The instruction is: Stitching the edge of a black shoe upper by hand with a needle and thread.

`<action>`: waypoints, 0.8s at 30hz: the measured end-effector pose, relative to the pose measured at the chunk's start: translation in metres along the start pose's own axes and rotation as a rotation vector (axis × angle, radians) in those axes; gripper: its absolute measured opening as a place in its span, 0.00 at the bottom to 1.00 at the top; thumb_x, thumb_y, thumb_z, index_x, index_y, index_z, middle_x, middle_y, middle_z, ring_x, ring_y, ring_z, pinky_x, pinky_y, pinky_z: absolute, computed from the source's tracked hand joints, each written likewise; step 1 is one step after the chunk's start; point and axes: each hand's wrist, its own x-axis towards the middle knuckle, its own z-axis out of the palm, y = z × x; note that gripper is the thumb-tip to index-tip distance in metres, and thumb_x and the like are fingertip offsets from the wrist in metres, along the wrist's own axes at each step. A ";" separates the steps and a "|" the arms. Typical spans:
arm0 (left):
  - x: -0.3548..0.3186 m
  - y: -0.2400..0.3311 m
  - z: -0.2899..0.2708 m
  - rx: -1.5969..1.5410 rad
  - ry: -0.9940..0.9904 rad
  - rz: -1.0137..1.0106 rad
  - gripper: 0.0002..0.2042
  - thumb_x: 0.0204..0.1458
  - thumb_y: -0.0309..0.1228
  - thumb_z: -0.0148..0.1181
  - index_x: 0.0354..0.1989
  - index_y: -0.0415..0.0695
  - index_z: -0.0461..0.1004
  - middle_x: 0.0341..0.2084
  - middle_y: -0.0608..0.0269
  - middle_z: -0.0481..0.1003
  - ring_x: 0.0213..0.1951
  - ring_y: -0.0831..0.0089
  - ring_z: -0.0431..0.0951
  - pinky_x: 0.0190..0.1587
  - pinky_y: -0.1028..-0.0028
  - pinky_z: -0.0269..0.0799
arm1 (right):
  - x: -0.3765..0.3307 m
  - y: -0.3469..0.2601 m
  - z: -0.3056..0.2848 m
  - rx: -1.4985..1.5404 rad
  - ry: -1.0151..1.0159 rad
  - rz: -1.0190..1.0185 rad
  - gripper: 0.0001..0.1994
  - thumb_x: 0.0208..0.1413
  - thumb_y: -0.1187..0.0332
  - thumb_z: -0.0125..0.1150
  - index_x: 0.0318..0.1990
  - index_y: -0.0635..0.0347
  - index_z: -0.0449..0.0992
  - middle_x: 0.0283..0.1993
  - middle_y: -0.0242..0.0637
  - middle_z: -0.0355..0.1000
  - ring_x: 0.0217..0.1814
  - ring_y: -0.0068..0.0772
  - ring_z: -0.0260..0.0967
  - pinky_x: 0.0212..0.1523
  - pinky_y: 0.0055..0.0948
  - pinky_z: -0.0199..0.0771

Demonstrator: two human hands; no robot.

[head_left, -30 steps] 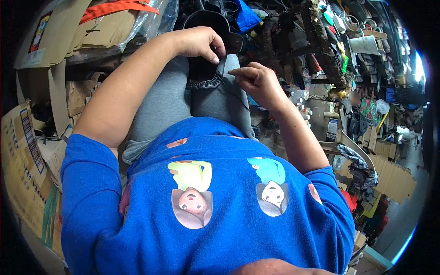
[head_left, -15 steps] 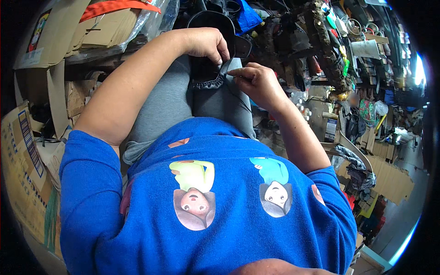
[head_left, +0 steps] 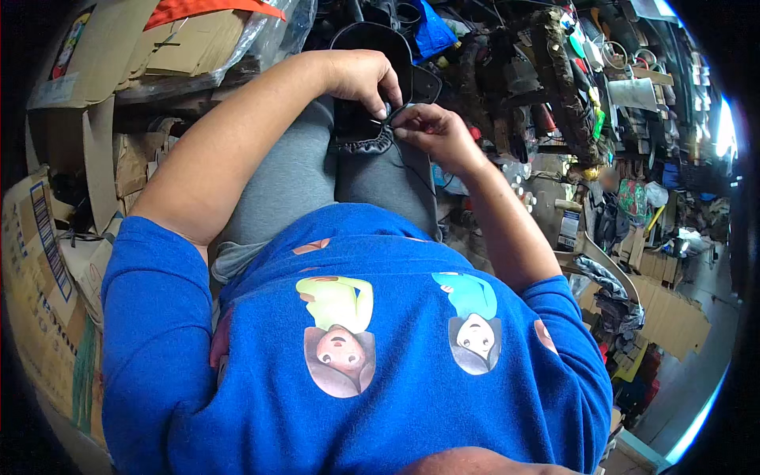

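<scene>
Seated person, viewed from above. The black leather piece (head_left: 360, 119) lies on the grey-clad lap. The left hand (head_left: 360, 75) grips its upper edge, fingers curled over it. The right hand (head_left: 427, 131), set farther right a second ago, now meets the left at the piece's right edge, its grip pinched on a thin dark thread (head_left: 412, 162). Cardboard boxes (head_left: 95, 95) stand at left.
</scene>
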 end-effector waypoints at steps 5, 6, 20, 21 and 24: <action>-0.020 -0.003 -0.003 0.294 0.474 0.058 0.16 0.39 0.24 0.56 0.40 0.41 0.71 0.41 0.55 0.67 0.48 0.61 0.69 0.53 0.69 0.65 | -0.009 -0.010 0.001 -0.445 0.124 -0.332 0.10 0.47 0.76 0.64 0.37 0.52 0.81 0.31 0.36 0.70 0.30 0.30 0.69 0.34 0.26 0.71; -0.033 -0.013 -0.011 0.260 0.588 0.082 0.16 0.38 0.21 0.51 0.40 0.42 0.71 0.40 0.55 0.68 0.48 0.60 0.69 0.55 0.69 0.64 | -0.011 -0.012 0.002 -0.436 0.136 -0.326 0.10 0.47 0.76 0.64 0.37 0.52 0.81 0.31 0.36 0.70 0.30 0.30 0.69 0.34 0.26 0.71; -0.221 0.009 -0.091 0.597 1.131 -0.265 0.23 0.53 0.21 0.44 0.57 0.53 0.70 0.44 0.63 0.69 0.38 0.75 0.72 0.44 0.76 0.69 | -0.039 -0.008 0.028 -0.910 0.272 -0.439 0.16 0.48 0.71 0.56 0.46 0.44 0.79 0.30 0.32 0.67 0.36 0.34 0.67 0.47 0.41 0.59; -0.183 0.015 -0.059 0.338 1.016 -0.191 0.24 0.50 0.17 0.45 0.56 0.52 0.71 0.45 0.63 0.68 0.37 0.75 0.72 0.43 0.76 0.69 | -0.043 -0.005 0.027 -0.974 0.292 -0.393 0.16 0.48 0.70 0.56 0.46 0.44 0.79 0.30 0.32 0.67 0.36 0.34 0.67 0.47 0.41 0.59; -0.134 0.040 0.023 0.316 0.808 -0.007 0.14 0.43 0.14 0.53 0.37 0.41 0.78 0.30 0.61 0.73 0.35 0.70 0.75 0.38 0.74 0.70 | -0.044 -0.007 0.031 -0.993 0.305 -0.403 0.16 0.49 0.69 0.57 0.47 0.43 0.78 0.31 0.31 0.67 0.37 0.33 0.67 0.47 0.40 0.59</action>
